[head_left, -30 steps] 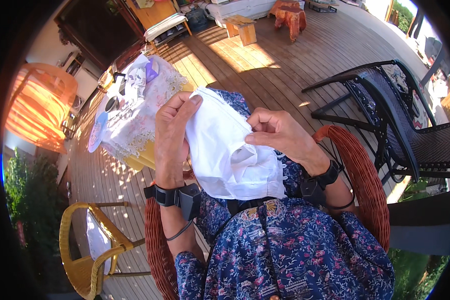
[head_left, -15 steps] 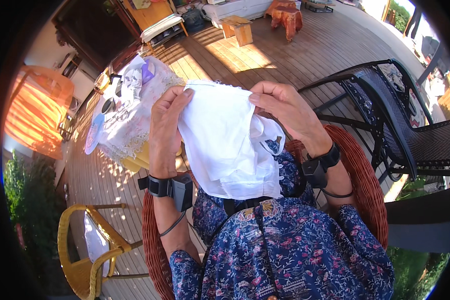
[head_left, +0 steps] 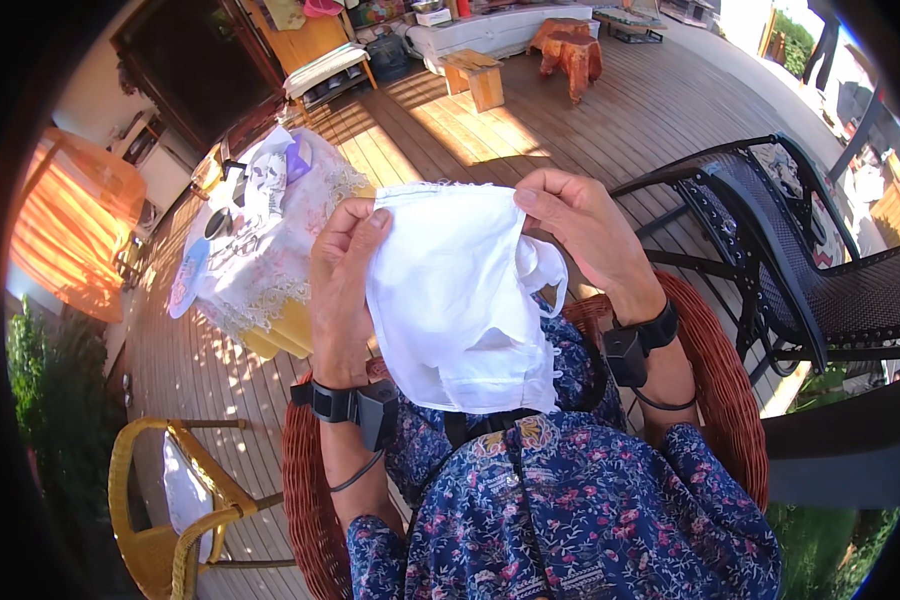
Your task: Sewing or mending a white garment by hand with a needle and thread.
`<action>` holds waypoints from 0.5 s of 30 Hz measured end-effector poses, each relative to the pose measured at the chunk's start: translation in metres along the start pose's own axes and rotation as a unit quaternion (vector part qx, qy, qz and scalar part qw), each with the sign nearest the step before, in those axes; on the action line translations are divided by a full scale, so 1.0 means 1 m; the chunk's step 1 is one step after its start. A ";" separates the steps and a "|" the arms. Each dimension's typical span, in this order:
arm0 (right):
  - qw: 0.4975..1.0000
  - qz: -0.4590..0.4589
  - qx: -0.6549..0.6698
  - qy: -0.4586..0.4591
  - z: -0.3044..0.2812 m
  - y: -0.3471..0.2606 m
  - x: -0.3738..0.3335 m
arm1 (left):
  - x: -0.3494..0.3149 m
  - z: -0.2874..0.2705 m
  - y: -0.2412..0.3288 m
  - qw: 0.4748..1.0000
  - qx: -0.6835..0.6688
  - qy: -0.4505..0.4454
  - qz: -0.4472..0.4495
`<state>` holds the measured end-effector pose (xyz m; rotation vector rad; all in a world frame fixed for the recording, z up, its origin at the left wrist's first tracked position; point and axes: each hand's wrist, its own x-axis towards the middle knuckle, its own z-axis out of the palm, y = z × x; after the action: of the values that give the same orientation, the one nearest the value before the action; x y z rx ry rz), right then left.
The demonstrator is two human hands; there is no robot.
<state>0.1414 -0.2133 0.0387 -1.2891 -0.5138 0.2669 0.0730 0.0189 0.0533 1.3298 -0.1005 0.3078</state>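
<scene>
A thin white cloth (head_left: 445, 270) hangs in front of me, stretched along its upper edge between both hands. My left hand (head_left: 345, 260) pinches its upper left corner between thumb and fingers. At the upper right corner, my right hand (head_left: 580, 225) has the same kind of pinch on it. The top edge looks frayed, and a loose strip loops out on the right side below my right hand. The cloth's lower end hangs over my lap, against a dark blue floral garment (head_left: 570, 500).
I sit in a reddish wicker chair (head_left: 715, 370). A round table with a lacy cloth (head_left: 300, 235) stands ahead left, holding scissors and fabric pieces. A yellow wicker chair (head_left: 160, 520) is at lower left, a black mesh chair (head_left: 770, 240) at right. A wooden stool (head_left: 475, 80) stands farther off.
Both hands and the cloth have shifted slightly down and to the right in the picture. The cloth's upper edge is spread a little wider, and its folds hang differently.
</scene>
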 end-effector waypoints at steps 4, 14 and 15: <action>0.999 -0.019 -0.036 0.005 -0.002 -0.004 -0.019 | -0.024 0.010 0.001 0.999 -0.005 0.015 0.029; 0.998 -0.005 -0.043 -0.053 -0.001 0.003 -0.041 | -0.059 0.012 -0.021 0.995 -0.045 0.092 -0.004; 0.997 0.011 -0.054 -0.051 -0.001 0.000 -0.045 | -0.060 0.013 -0.022 0.995 -0.045 0.093 -0.005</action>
<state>0.1029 -0.2350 0.0293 -1.3911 -0.6088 0.3288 0.0233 -0.0077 0.0210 1.2070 0.0490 0.4133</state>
